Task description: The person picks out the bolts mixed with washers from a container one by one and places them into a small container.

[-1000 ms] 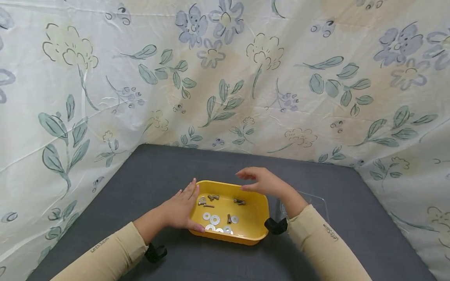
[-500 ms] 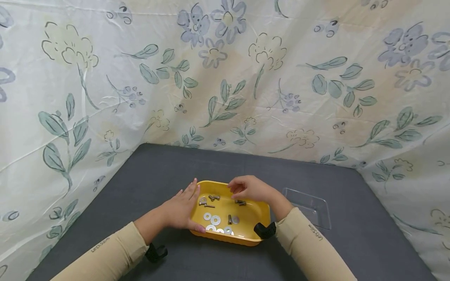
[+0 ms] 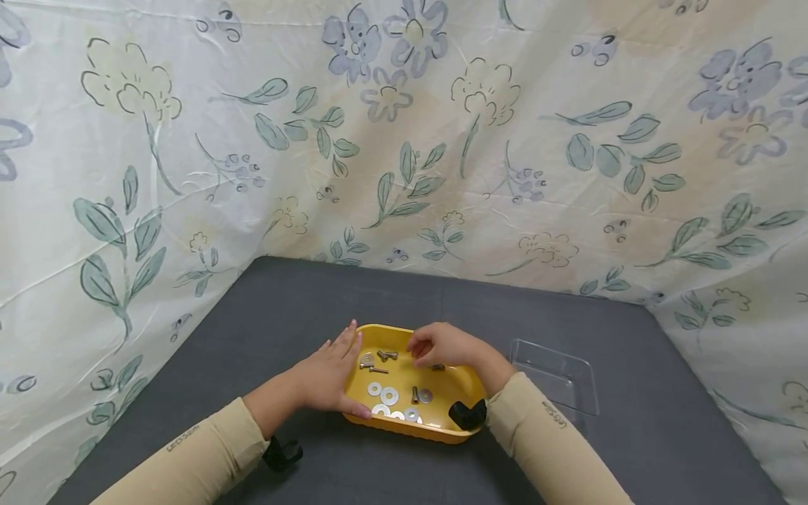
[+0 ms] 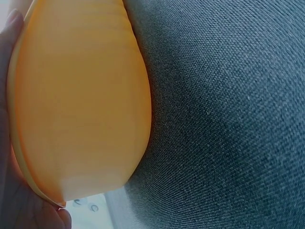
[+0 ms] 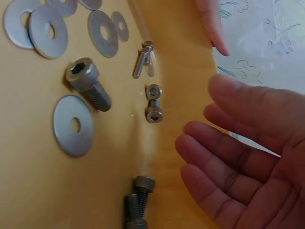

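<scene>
A yellow plastic tray [image 3: 454, 389] holds several socket-head bolts [image 5: 144, 185] and flat washers [image 5: 71, 125]. My left hand [image 3: 325, 375] rests along the tray's left end, fingers straight and spread, the thumb on the front rim. In the left wrist view this hand lies against the tray's rim [image 4: 14, 107], seen from outside. Over the back part of the tray hovers my right hand [image 3: 449, 345], its fingers loosely bent. The right wrist view shows nothing between those fingers, with bolts [image 5: 153, 102] lying beside them on the tray floor. One bolt [image 3: 414, 395] lies near the tray's middle.
A clear plastic box [image 3: 555, 375] stands on the dark grey table [image 3: 303, 291] to the right of the tray. Floral cloth [image 3: 404, 140] hangs behind and at both sides. Each wrist bears a black strap [image 3: 468, 415].
My right hand has come down and leftward from the tray's back right, its fingers drawing closer together. The left hand stays on the tray's left end. The clear box is more fully in view.
</scene>
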